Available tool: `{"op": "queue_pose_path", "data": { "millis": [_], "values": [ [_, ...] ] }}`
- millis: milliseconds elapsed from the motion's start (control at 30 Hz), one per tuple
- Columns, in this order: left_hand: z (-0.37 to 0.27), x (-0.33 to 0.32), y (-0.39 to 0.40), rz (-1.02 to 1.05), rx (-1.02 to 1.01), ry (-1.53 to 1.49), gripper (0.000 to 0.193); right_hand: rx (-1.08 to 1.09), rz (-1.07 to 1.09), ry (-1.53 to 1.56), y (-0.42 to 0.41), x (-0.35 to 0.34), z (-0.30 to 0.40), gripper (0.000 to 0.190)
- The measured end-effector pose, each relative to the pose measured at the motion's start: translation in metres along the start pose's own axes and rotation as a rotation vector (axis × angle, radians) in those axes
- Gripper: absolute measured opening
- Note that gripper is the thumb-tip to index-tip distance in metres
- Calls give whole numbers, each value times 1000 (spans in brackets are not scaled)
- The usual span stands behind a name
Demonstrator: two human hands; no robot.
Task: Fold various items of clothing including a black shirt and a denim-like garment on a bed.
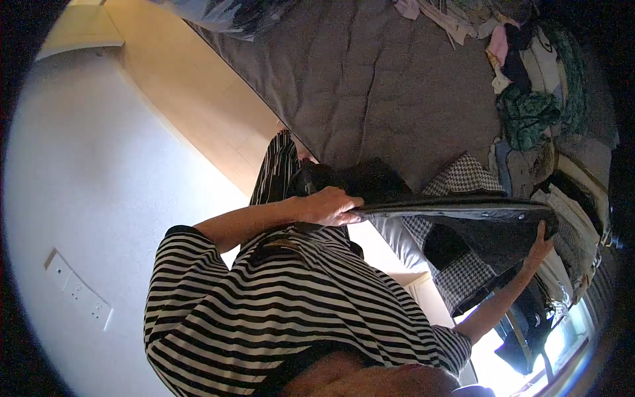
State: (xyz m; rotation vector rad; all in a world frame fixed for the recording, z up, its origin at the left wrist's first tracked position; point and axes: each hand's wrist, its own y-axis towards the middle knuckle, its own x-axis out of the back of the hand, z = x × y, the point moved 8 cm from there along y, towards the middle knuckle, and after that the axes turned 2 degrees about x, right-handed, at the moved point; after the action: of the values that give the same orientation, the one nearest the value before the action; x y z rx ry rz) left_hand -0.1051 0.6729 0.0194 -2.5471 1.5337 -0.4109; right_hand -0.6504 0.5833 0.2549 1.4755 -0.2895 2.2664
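My left hand [331, 206] grips one end of a dark grey garment [446, 211] in front of my waist. My right hand [538, 250] holds its far end, out to the right. Between the hands the upper edge is drawn nearly straight, with small round fasteners near the right end. The rest hangs below that edge; its kind cannot be told. Behind and beneath it shows a black-and-white houndstooth cloth [466, 173] with dark parts, partly hidden by the garment.
A bed with a brown-grey cover [397, 94] lies ahead. Heaped clothes [531, 99] and stacked folded garments [575, 233] line its right side. Clear plastic [233, 17] lies at the top. To the left are wooden floor [208, 94] and a white wall with socket plates [79, 290].
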Motion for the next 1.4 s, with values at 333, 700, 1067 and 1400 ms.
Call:
{"op": "queue_pose_path", "data": {
  "millis": [333, 700, 1067, 1400],
  "values": [
    [115, 78, 29, -16, 262, -554, 54, 60, 371, 181, 160, -153, 16, 64],
    [332, 157, 56, -202, 569, -313, 81, 543, 130, -266, 266, -469, 176, 63],
    [312, 171, 20, -109, 691, -589, 70, 431, 286, -572, 278, -501, 217, 58],
    [273, 164, 2, -48, 704, -621, 88, 492, 407, -294, -3, -562, 197, 59]
  ]
}}
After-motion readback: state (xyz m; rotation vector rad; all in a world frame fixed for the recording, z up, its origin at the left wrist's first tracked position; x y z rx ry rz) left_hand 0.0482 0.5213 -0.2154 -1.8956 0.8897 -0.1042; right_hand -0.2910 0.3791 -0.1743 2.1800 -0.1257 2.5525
